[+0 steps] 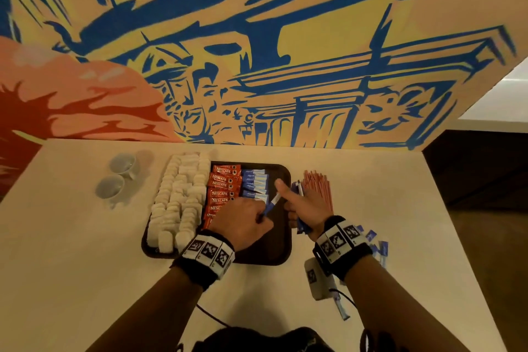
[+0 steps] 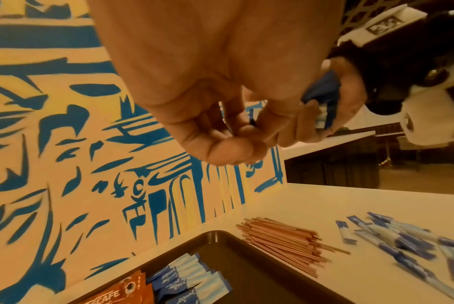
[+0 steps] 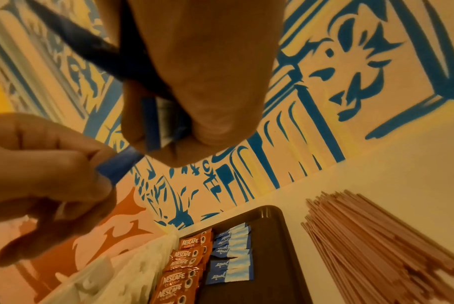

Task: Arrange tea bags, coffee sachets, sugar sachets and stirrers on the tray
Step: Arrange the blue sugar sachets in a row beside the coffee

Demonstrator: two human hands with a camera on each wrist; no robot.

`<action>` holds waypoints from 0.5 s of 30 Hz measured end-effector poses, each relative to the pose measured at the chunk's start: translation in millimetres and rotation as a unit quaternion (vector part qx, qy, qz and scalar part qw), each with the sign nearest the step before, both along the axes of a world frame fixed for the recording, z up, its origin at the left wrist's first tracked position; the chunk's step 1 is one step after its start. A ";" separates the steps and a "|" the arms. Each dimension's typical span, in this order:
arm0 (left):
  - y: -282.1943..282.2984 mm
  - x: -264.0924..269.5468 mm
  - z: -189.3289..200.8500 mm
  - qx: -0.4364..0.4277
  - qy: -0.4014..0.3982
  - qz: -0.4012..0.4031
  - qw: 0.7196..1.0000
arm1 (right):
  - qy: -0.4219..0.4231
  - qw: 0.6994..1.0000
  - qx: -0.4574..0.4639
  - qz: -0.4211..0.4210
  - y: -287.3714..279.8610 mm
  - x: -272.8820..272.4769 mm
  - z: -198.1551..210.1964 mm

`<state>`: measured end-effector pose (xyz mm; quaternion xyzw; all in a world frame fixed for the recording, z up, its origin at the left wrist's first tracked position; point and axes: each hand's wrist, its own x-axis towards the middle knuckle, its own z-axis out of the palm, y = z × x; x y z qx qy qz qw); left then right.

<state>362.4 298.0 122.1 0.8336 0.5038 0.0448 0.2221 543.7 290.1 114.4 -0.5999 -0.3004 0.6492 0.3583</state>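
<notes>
A dark brown tray (image 1: pixel 281 240) holds white tea bags (image 1: pixel 180 197) on its left, red coffee sachets (image 1: pixel 223 188) in the middle and a row of blue sugar sachets (image 1: pixel 255 183). Over the tray's bare right part, my left hand (image 1: pixel 261 216) pinches one blue sugar sachet (image 1: pixel 272 203) by its end. My right hand (image 1: pixel 297 206) grips a bundle of blue sugar sachets (image 3: pixel 151 123) at the tray's right rim, thumb stretched out. The pinched sachet (image 3: pixel 116 166) touches the bundle. Thin brown stirrers (image 1: pixel 317 188) lie in a pile on the table, right of the tray.
Two pale cups (image 1: pixel 120 177) stand at the table's far left. Loose blue sachets (image 2: pixel 402 240) lie scattered right of the stirrers, near my right wrist. A painted wall (image 1: pixel 285 66) runs along the table's back edge. The table ends at the right, with dark floor beyond.
</notes>
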 end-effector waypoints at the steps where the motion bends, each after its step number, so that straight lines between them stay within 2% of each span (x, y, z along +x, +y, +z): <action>1: 1.5 -1.3 -0.1 0.004 0.019 -0.017 1.000 | -0.029 1.000 0.003 0.009 0.9 -0.1 -1.8; 3: 4.5 -5.6 -3.0 0.008 0.030 -0.028 0.999 | -0.045 0.999 0.007 0.004 3.0 -0.2 -4.2; 5: 7.5 -12.4 -8.4 -0.002 0.004 -0.002 1.000 | -0.025 1.000 0.008 -0.009 5.0 -0.3 -6.7; 8: 11.5 -24.2 -18.5 -0.075 -0.100 0.075 0.989 | -0.022 1.000 0.010 -0.011 6.7 1.2 -14.9; 10: 14.3 -28.9 -27.1 -0.105 -0.144 0.088 0.980 | -0.016 1.000 -0.005 -0.005 7.4 1.2 -22.0; 15: 26.2 -33.9 -47.0 -0.081 -0.138 0.062 0.985 | 0.008 0.999 -0.039 -0.007 12.6 -3.3 -39.4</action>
